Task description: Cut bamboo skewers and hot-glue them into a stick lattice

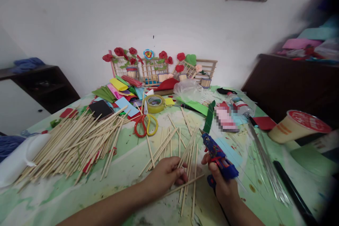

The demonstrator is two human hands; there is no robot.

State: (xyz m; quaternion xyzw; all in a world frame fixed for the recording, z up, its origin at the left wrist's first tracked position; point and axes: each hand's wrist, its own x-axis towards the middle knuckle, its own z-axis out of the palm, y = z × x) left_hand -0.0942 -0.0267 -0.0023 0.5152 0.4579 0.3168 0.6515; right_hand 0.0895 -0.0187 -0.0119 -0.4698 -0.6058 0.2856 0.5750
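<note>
My right hand [225,185] is wrapped round a blue hot glue gun [221,157]. Its nozzle points up and left, close to the upper ends of some thin wooden sticks [189,144]. My left hand [169,173] has its fingers closed on those sticks, just left of the glue gun. One more stick [193,180] lies slantwise across others below the left fingers. How many sticks the left hand grips is hidden. Loose sticks [159,148] are scattered on the table just beyond that hand.
A big pile of sticks [71,141] covers the left of the patterned tablecloth [111,201]. Scissors [146,125], a tape roll [154,104] and coloured paper lie beyond. On the right are a plastic bottle [240,104], a cup [296,127] and wires [268,162]. Stick frames with paper flowers lean against the wall.
</note>
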